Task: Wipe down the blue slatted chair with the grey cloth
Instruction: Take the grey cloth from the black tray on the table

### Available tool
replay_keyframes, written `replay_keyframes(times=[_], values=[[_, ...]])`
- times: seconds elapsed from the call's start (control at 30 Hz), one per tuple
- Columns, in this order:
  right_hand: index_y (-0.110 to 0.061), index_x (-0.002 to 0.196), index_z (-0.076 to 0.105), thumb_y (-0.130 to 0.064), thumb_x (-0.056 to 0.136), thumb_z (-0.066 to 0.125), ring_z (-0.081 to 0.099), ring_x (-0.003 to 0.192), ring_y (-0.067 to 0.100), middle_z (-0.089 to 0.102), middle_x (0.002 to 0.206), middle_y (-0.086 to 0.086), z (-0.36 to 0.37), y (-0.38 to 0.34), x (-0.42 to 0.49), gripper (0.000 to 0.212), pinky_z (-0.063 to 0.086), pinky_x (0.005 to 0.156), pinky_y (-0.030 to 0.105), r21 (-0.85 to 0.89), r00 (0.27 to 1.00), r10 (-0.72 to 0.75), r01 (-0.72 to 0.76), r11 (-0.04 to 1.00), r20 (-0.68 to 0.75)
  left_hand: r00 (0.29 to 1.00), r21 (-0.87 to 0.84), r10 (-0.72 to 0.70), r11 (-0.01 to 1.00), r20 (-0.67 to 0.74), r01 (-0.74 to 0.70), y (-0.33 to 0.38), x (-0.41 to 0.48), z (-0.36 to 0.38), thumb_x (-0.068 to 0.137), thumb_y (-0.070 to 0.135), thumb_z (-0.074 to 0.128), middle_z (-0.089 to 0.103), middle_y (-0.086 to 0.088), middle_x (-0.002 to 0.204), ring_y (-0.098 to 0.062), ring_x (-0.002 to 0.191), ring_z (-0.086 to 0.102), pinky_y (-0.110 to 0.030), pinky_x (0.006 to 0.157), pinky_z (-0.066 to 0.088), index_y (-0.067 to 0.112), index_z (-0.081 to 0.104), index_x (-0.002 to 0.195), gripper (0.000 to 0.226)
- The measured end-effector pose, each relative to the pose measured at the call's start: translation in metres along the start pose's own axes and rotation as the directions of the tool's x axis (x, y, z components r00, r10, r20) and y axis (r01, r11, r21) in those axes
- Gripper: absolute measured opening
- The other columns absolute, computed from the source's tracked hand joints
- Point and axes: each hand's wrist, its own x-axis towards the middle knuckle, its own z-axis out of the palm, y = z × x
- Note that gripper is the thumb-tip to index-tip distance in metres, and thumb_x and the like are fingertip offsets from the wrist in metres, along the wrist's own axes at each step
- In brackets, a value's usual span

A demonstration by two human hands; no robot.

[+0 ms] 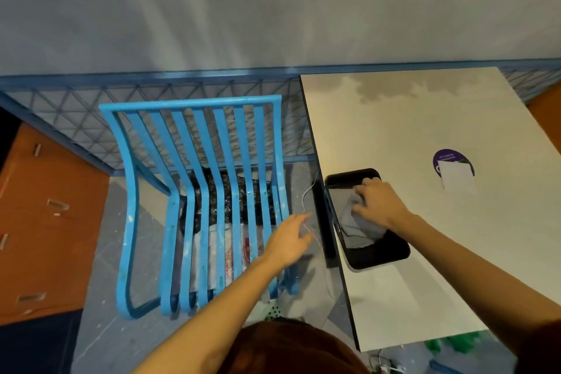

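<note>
Entry: grey cloth [352, 222] in the black tray [379, 255], under the right hand [379, 205]; 1 chair not yet touched by it.
Detail: white table [409, 118] beneath the right hand; blue slatted chair [188, 102] just left of the left hand [288, 240]. Risks: the tray sits at the table edge between the 2 hands, so a sharp pull on the cloth would likely drag it over; the thin white cord [306, 194] by the left fingertips could snag; contact there cannot be told. Pose: right arm reaches forward, fingers curled into the bunched cloth, grasping it; left arm extends toward the gap between chair and table, fingers straight and loose, holding nothing.
</note>
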Motion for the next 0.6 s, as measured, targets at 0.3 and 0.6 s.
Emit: replay_keyframes(times=[0.3, 0.6], values=[[-0.028, 0.061, 0.04, -0.03, 0.078, 0.044, 0.041, 0.063, 0.013, 0.043, 0.06, -0.011, -0.068, -0.063, -0.017, 0.017, 0.028, 0.056, 0.023, 0.531, 0.941, 0.048, 0.148, 0.835, -0.336, 0.972, -0.508, -0.193, 0.856, -0.131, 0.101, -0.022, -0.044, -0.053, 0.1, 0.018, 0.053, 0.072, 0.002, 0.101, -0.011, 0.084, 0.069, -0.023, 0.071, 0.053, 0.017, 0.065, 0.116, 0.02], [-0.013, 0.106, 0.062, -0.008, 0.094, 0.056, 0.069, 0.09, 0.01, 0.07, 0.1, 0.003, -0.038, -0.215, -0.007, 0.014, 0.054, 0.066, 0.02, 0.993, 0.993, 0.021, -0.117, 0.025, 0.117, 0.885, -0.827, -0.414, 0.559, -0.212, 0.064, -0.061, -0.091, -0.078, 0.087, 0.04, 0.069, 0.063, 0.003, 0.126, -0.012, 0.115, 0.061, -0.025, 0.092, 0.054, 0.022, 0.055, 0.132, 0.05]])
